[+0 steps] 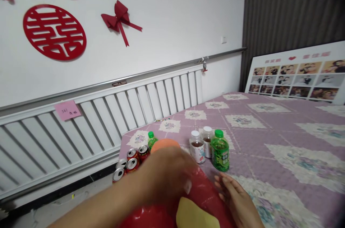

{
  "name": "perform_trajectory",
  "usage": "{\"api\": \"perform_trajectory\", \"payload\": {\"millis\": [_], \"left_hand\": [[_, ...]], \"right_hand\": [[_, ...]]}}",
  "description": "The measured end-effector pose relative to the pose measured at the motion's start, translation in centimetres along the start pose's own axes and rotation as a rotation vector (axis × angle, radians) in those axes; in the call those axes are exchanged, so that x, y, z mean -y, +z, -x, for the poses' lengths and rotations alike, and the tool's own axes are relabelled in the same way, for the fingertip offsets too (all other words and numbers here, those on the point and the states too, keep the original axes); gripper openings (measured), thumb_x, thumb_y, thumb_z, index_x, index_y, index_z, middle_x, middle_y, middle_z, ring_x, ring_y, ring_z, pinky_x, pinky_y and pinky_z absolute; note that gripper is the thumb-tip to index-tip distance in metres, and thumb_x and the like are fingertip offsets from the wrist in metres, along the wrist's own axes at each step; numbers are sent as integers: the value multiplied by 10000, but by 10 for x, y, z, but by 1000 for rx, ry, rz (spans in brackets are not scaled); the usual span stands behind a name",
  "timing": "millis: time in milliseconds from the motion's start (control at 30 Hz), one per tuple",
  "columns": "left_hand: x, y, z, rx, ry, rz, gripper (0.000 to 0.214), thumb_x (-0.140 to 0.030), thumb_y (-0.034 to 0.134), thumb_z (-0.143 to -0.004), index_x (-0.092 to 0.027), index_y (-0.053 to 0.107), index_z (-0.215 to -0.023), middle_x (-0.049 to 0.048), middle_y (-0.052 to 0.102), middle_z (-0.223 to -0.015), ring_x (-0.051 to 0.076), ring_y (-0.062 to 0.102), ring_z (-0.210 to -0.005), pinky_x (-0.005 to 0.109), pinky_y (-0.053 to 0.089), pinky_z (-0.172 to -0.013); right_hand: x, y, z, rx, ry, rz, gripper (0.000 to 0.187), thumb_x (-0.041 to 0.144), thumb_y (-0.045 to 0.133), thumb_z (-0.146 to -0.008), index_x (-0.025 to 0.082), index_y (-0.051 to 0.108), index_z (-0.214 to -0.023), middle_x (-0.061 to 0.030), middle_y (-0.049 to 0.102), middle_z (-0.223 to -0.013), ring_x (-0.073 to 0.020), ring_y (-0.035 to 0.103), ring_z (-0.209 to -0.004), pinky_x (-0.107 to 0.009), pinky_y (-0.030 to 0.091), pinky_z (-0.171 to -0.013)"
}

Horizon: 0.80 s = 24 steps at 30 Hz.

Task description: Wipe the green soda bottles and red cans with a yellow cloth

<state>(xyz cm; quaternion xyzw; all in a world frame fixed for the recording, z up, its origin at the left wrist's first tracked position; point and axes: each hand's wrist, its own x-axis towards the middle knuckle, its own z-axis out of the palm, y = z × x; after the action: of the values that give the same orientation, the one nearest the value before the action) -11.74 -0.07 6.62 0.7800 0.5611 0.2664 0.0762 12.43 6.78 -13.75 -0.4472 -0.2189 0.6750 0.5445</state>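
Observation:
A glossy red plastic bag (207,188) lies open-sided in front of me at the bottom of the view. My left hand (172,174) reaches across it, smeared by motion, with its fingertips hidden. At the bag's right side is my right hand (238,197), fingers stretched out and apart; whether it touches the bag I cannot tell. A pale yellow, flat-looking piece (196,215) shows against the red, its kind unclear. Just beyond my left hand, an orange rounded thing (164,144) is partly covered.
Several opened drink cans (132,164) cluster at the left table edge near a small green bottle (151,138). Two white-capped bottles (197,148) and a green-capped bottle (220,150) stand on the purple patterned tablecloth (250,142). A white radiator (107,116) runs along the wall; a photo board (299,73) leans behind.

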Motion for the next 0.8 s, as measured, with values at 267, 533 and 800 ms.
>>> {"api": "perform_trajectory", "payload": {"millis": [267, 533, 800], "left_hand": [[116, -24, -49, -76, -366, -273, 494, -219, 589, -855, -108, 528, -1333, 195, 565, -1372, 299, 535, -1284, 416, 400, -1109], [151, 5, -57, 52, -400, -292, 465, -251, 668, -867, -163, 568, -1312, 129, 596, -1380, 260, 569, -1256, 391, 422, -1091], [149, 9, -51, -20, -377, -302, 402, -131, 631, -845, -155, 614, -1245, 136, 677, -1256, 259, 643, -1131, 367, 482, -992]], "right_hand": [[2, 3, -2, 1, -18, 13, 496, 446, 882, -507, 256, 729, -937, -13, 778, -885, -166, 700, -767, -204, 519, -582], [3, 6, 1, 5, -1, 15, 475, 419, 878, -533, 251, 716, -947, 12, 779, -878, -133, 694, -748, -178, 510, -599], [2, 4, 0, 11, -2, 16, 478, 407, 882, -534, 247, 720, -953, 6, 780, -891, -134, 696, -752, -176, 507, -587]]}}
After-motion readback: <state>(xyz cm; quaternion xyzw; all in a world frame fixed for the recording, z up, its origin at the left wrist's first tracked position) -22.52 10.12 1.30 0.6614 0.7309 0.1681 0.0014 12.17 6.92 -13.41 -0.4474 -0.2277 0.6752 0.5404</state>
